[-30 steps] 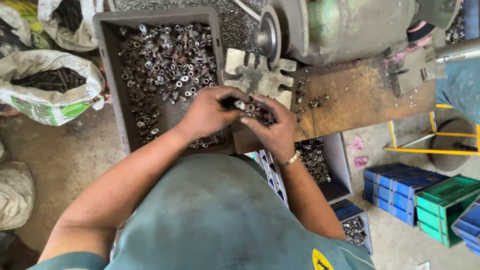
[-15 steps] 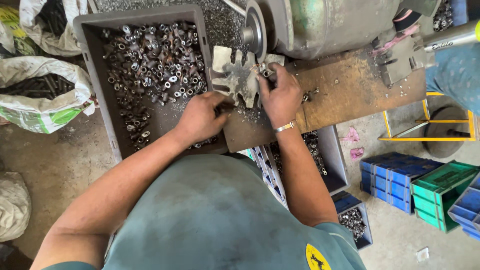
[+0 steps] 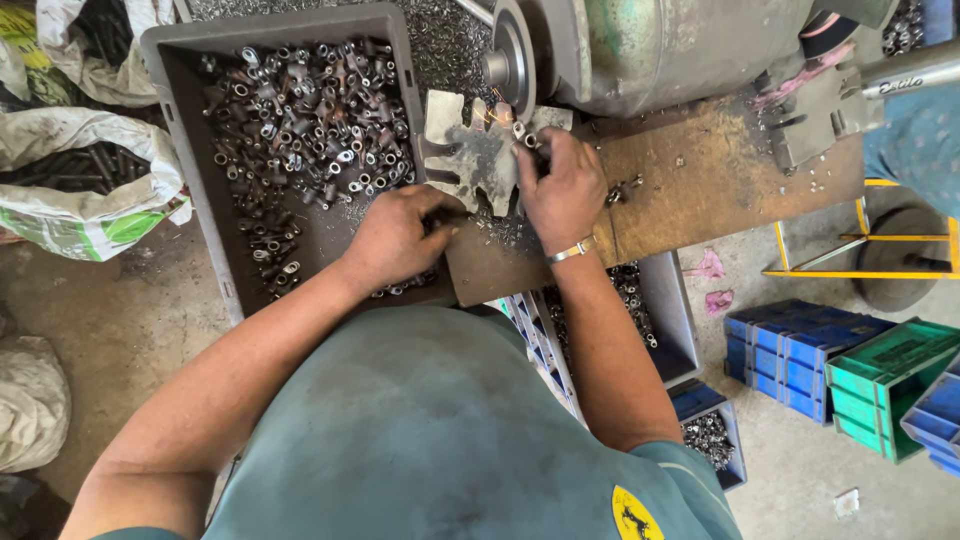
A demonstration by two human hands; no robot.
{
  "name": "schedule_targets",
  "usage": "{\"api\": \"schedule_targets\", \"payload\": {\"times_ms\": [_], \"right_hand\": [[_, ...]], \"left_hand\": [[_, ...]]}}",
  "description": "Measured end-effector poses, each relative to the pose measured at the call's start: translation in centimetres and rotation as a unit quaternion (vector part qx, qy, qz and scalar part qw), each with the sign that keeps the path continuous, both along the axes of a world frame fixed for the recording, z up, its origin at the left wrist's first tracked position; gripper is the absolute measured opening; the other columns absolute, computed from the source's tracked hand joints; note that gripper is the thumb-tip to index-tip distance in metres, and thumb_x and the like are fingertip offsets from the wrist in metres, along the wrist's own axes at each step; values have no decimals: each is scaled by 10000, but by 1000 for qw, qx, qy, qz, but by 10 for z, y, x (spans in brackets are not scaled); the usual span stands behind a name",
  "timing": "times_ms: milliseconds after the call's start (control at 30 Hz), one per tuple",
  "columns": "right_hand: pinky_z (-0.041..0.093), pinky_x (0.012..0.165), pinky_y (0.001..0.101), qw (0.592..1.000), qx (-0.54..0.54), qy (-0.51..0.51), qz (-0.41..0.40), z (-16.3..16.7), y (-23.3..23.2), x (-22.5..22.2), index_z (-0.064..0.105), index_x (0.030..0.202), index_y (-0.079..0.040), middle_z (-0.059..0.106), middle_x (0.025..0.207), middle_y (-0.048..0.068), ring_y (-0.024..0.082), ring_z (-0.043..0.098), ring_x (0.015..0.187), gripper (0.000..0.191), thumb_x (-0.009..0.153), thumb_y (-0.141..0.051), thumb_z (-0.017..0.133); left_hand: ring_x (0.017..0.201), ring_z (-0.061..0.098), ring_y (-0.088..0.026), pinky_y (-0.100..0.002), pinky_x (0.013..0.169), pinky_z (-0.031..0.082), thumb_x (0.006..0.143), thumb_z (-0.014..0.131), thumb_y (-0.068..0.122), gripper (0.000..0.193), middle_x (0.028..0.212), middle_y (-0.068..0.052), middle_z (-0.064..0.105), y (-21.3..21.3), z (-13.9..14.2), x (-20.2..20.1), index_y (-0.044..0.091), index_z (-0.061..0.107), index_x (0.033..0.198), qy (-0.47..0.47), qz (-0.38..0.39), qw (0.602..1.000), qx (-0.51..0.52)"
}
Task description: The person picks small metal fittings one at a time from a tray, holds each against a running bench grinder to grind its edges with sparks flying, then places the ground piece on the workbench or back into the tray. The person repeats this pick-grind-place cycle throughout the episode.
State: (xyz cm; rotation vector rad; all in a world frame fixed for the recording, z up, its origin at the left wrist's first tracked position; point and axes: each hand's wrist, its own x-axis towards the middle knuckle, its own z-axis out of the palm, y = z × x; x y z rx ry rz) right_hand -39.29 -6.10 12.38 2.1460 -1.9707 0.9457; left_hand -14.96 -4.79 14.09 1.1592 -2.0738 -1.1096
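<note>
My right hand (image 3: 563,186) holds a small metal sleeve (image 3: 522,132) against the spinning grinding wheel (image 3: 512,58), and a few sparks show at the contact. My left hand (image 3: 398,236) rests closed at the near edge of the rusty bench plate (image 3: 700,175), its fingers curled over small metal pieces I cannot make out clearly. A grey crate (image 3: 190,150) full of small metal sleeves (image 3: 300,110) lies just left of both hands. A slotted metal rest (image 3: 460,150) sits under the wheel.
The green-grey grinder motor (image 3: 660,40) fills the top. Sacks of dark parts (image 3: 80,190) lie at left. Below the bench stand grey bins of parts (image 3: 670,310). Blue and green crates (image 3: 850,370) sit at right, beside a yellow frame (image 3: 880,230).
My right hand moved from beside my left hand up to the grinding wheel and now presses a piece against it. My left hand stayed low by the crate's edge.
</note>
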Motion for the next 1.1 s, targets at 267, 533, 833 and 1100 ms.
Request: {"api": "schedule_targets", "payload": {"times_ms": [267,533,833,1100], "right_hand": [[537,760,442,1000,-14,-8,6,11,-4,-5,644,1014,-63,713,940,106,325,674,841,312,897,-233,878],[524,739,467,999,-17,-15,30,7,-11,8,647,969,-57,700,921,119,353,654,814,287,902,-198,888],[570,774,445,976,-144,-32,159,24,29,10,610,1021,-52,694,983,136,337,690,873,343,830,-4,891],[569,776,426,983,-124,-25,134,28,54,7,641,1005,-77,701,988,118,339,688,869,344,783,-13,896]], "left_hand": [[937,719,-346,-416,829,583,831,762,147,244,1024,-145,737,6,-1,20,63,736,1058,23,25,999,20],[917,691,-383,-465,810,562,813,783,241,318,997,-193,723,23,-32,58,58,741,1069,-115,56,991,44],[1060,646,-342,-457,902,546,1008,550,117,166,1111,-184,677,-90,-78,132,63,687,1085,-360,233,884,-186],[1082,635,-388,-491,778,575,992,560,152,265,1181,-209,662,-130,-69,143,12,729,1140,-522,193,823,-111]]}}
